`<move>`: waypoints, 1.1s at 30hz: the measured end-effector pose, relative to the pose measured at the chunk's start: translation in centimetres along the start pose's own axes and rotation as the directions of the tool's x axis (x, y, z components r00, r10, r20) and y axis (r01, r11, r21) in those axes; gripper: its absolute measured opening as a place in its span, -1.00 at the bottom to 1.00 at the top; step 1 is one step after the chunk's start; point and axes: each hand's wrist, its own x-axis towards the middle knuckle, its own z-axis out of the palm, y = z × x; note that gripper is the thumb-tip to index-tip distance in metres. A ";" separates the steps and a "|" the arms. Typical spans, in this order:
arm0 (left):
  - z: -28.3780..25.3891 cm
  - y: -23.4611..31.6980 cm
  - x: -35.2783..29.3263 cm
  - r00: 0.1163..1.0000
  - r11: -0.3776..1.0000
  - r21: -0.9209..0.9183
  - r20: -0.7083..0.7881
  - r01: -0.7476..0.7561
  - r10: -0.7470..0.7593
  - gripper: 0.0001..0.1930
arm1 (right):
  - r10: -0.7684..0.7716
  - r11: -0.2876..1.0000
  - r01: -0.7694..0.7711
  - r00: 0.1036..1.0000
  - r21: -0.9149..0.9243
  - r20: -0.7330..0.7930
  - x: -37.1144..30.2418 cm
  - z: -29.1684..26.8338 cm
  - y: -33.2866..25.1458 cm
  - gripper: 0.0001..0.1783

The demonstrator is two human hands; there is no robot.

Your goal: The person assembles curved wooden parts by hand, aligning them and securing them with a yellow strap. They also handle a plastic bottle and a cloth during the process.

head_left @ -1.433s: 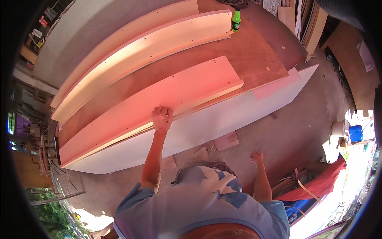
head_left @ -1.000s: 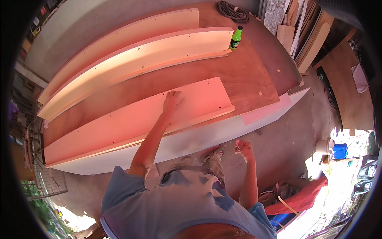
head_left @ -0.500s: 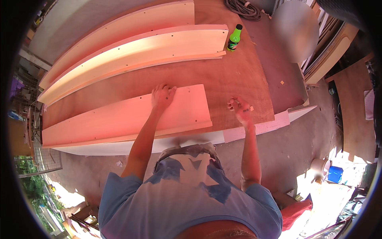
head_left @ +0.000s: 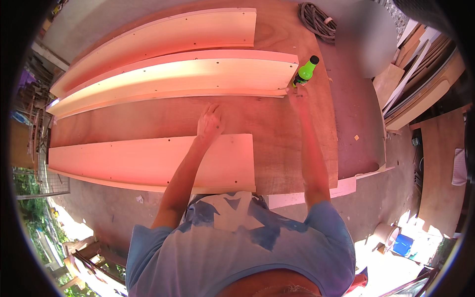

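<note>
My left hand (head_left: 210, 122) is over the brown plywood top, just past the far edge of the near pale board (head_left: 148, 158). It holds nothing, and its fingers point forward. My right hand (head_left: 298, 95) reaches far forward to the right end of the middle pale board (head_left: 173, 76), close to the base of a green bottle (head_left: 306, 72) with a black cap. Its fingers are small and partly hidden there, so I cannot make out whether they grip the board's corner. Small dark holes dot the boards.
A third pale board (head_left: 163, 34) lies at the back of the plywood sheet (head_left: 297, 148). A coiled dark hose or cable (head_left: 316, 22) rests at the far right. Stacked wood strips (head_left: 420, 84) lean beyond it. A blue container (head_left: 402, 244) stands on the floor at lower right.
My left hand has left the near board and moved forward over the plywood. My right hand has reached forward to the middle board's end by the bottle. The view has shifted forward.
</note>
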 end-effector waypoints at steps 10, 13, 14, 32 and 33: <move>4.7 0.3 3.6 0.995 0.941 0.337 0.098 -0.001 -0.034 -0.41 | -0.072 0.997 0.066 0.980 0.038 0.188 0.9 1.4 0.2 -0.71; 4.4 0.5 3.9 0.999 0.969 0.246 0.023 0.025 -0.032 -0.47 | -0.186 0.933 0.249 0.952 -0.259 0.244 0.4 1.9 -0.8 -0.76; 3.8 0.6 4.3 0.999 0.987 0.157 -0.049 0.026 -0.019 -0.48 | -0.285 0.860 0.361 0.926 -0.361 0.249 0.4 2.0 -1.2 -0.78; -2.5 0.8 20.3 0.725 0.933 0.311 -0.599 -0.181 0.340 -0.76 | 0.441 0.824 -0.558 0.741 0.098 0.506 0.9 -1.0 -4.3 -0.63; -2.3 0.6 20.4 0.706 0.928 0.316 -0.612 -0.195 0.357 -0.77 | 0.396 0.850 -0.516 0.757 0.105 0.520 1.0 -1.0 -4.4 -0.63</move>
